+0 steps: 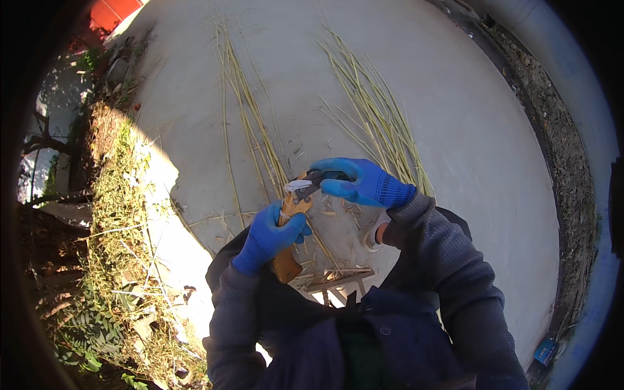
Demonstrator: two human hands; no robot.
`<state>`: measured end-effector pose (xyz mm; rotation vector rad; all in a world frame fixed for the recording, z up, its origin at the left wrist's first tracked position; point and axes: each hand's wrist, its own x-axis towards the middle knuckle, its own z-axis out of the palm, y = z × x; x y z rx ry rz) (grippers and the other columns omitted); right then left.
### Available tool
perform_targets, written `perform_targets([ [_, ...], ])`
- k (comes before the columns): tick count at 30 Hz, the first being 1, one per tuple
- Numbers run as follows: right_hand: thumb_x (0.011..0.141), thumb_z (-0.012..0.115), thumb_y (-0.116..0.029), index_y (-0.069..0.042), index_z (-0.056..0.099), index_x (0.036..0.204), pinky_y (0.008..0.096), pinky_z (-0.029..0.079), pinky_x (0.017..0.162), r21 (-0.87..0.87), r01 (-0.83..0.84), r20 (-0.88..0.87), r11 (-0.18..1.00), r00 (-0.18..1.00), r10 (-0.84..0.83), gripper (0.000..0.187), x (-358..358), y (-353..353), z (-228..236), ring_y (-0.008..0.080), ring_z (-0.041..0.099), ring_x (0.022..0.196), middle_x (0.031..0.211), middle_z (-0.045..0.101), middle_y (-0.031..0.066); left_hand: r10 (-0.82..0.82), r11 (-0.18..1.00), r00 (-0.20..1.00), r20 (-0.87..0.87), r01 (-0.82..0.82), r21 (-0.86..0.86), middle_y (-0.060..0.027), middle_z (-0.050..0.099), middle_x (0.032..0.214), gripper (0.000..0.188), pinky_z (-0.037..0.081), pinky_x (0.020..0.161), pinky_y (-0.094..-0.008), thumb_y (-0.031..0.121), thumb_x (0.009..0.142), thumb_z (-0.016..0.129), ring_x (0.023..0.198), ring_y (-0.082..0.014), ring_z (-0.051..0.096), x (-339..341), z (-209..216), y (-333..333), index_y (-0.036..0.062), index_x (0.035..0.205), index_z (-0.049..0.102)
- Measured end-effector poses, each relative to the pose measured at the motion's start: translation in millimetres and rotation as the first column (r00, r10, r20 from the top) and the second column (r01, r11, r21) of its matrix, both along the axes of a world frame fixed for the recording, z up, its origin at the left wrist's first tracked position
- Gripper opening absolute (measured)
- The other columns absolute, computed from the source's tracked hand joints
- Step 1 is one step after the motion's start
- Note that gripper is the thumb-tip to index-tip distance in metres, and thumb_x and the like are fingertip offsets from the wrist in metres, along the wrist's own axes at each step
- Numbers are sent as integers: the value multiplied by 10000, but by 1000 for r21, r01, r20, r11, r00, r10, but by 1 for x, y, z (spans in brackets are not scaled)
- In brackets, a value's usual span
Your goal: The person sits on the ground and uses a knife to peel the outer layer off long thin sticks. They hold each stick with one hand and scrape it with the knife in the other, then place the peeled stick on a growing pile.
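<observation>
My left hand [272, 235], in a blue knitted glove, is closed around a yellow-brown wooden piece [286, 267] shaped like a handle. The wood runs from above the fist down to a wide lower end. At its top sits a metal part with a white wrapping [299, 185]. My right hand [359, 181], gloved the same way, is closed on a dark plier-like tool [316, 181] that meets this metal part. The tool's exact kind is hard to make out, and the fingers cover some of it. Both hands are close together in front of my lap.
Long thin green-yellow stalks lie on the concrete in a left bundle [249, 107] and a right bundle [374, 97]. A small wooden stool [340, 281] with scraps stands between my legs. Weeds and dry plants [120, 214] line the left side; a soil strip [559, 130] runs along the right.
</observation>
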<state>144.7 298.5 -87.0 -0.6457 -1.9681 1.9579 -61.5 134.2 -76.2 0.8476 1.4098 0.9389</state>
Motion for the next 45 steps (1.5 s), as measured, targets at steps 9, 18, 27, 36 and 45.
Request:
perform_targets([
  [9, 1004, 586, -224, 42, 615, 1230, 365, 534, 930, -309, -189, -54, 932, 982, 181, 350, -47, 2, -88, 221, 671, 1016, 1156, 680, 145, 107, 963, 993, 53, -90, -254, -100, 682, 748, 198, 559, 639, -291, 109, 914, 629, 710, -155, 694, -32, 17, -35, -41, 1044, 625],
  [18, 866, 656, -481, -86, 700, 1093, 476, 510, 889, 312, -42, 705, 949, 680, -202, 458, -47, -62, -368, 293, 698, 949, 1025, 726, 133, 719, 695, 695, -6, -719, -22, -136, 644, 703, 311, 477, 531, -268, 97, 937, 516, 554, -177, 589, -70, 30, -46, -103, 1167, 574],
  [27, 823, 625, -502, -116, 712, 1003, 462, 519, 776, 333, -332, 902, 883, 384, -196, 435, -106, -93, -438, 361, 701, 877, 923, 735, 131, 548, 758, 836, -26, -510, -407, -197, 570, 1124, 431, 508, 828, -331, 53, 931, 506, 1012, -238, 595, -89, 29, -55, -87, 1334, 441],
  [36, 879, 577, -353, -94, 686, 922, 479, 521, 736, 433, -87, 760, 897, 571, -311, 285, -71, -69, -409, 363, 690, 815, 883, 711, 178, 650, 712, 757, -72, -639, -291, -158, 677, 729, 173, 518, 551, -299, -19, 844, 492, 579, -191, 645, -80, 36, -25, -83, 957, 606],
  [45, 967, 618, -270, -32, 692, 1016, 276, 519, 643, -265, 310, 215, 913, 942, -258, 254, -74, 28, -173, 128, 623, 694, 815, 700, 57, 561, 826, 824, 78, -564, 23, -81, 655, 786, 330, 497, 605, -257, 226, 1002, 586, 638, -138, 607, -71, 26, -34, -52, 1179, 592],
])
